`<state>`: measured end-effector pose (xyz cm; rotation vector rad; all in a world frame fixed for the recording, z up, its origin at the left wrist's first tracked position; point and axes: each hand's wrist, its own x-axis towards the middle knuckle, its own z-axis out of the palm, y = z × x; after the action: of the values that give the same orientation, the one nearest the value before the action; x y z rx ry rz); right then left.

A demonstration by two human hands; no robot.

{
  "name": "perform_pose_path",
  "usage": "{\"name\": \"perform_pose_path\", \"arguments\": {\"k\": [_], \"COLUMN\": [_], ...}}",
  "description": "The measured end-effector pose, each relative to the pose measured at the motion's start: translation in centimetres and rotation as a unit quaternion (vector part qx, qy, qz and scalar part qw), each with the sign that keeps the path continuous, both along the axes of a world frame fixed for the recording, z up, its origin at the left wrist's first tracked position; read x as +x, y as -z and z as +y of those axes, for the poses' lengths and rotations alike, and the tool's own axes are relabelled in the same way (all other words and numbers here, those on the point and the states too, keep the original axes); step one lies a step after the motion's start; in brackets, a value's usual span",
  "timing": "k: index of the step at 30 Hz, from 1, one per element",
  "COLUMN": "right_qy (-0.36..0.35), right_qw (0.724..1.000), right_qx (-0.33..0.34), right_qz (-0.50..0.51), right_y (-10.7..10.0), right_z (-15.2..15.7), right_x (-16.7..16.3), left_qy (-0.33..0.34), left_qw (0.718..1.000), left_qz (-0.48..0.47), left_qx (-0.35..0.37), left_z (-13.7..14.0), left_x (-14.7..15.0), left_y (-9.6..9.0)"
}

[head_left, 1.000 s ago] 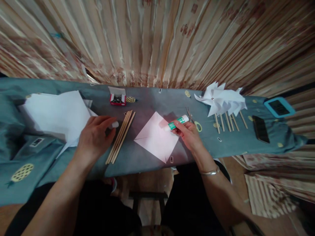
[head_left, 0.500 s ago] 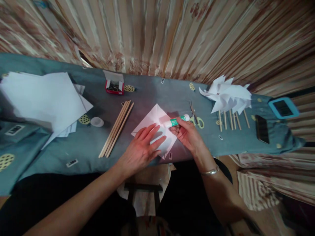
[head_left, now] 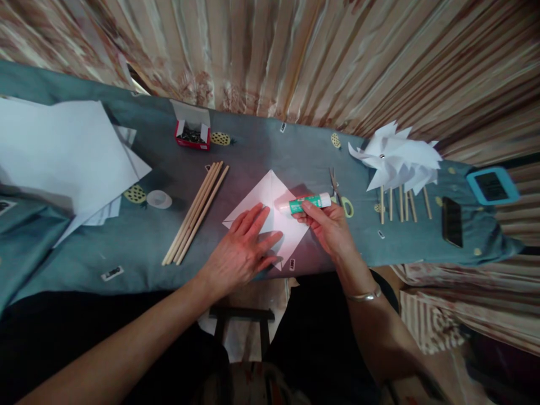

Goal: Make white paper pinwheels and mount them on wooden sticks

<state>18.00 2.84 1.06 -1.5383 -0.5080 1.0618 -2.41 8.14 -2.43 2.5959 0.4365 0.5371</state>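
Note:
A square sheet of white paper (head_left: pixel 291 239) lies corner-up on the cloth in front of me, with dark lines or cuts at its corners. My left hand (head_left: pixel 242 247) rests spread over the paper's left half, fingers apart. In my right hand (head_left: pixel 327 222) is a green and white glue stick (head_left: pixel 310 203), held sideways with its left end at the paper's middle; whether that end touches the sheet I cannot tell. Just beyond that hand lie scissors (head_left: pixel 346 206) with yellow-green handles. Left of the paper are several wooden sticks (head_left: pixel 196 216).
An open red box of small dark pieces (head_left: pixel 193 138) stands at the back. A white cap (head_left: pixel 159 198) and a stack of paper (head_left: pixel 63 152) lie left. Rightward are white paper pinwheels (head_left: pixel 399 157) on sticks, a phone (head_left: pixel 452 222) and a blue-framed device (head_left: pixel 493 186).
The glue stick's left end has shifted slightly over the paper, and my right hand has moved a little right. My left hand stays spread on the sheet. The whole view has shifted slightly.

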Motion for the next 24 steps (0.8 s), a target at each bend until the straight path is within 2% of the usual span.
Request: {"name": "perform_pose_path", "arguments": {"k": [13, 20, 24], "right_qy": [-0.041, -0.048, -0.016], "right_qw": [0.996, 0.995, 0.999], "right_qx": [0.029, 0.046, 0.032], "right_qz": [-0.069, -0.072, -0.02], "right_y": [0.07, 0.18, 0.08], "right_z": [0.06, 0.21, 0.4], "right_x": [-0.58, -0.8, -0.5], "left_qy": [-0.011, -0.015, -0.013], "left_qw": [1.0, 0.999, 0.999], "left_qz": [-0.004, -0.006, -0.001], "left_qx": [0.027, 0.029, 0.029], "left_z": [-0.12, -0.15, -0.14], "left_x": [-0.03, -0.02, -0.02], "left_y": [0.31, 0.15, 0.08]}}
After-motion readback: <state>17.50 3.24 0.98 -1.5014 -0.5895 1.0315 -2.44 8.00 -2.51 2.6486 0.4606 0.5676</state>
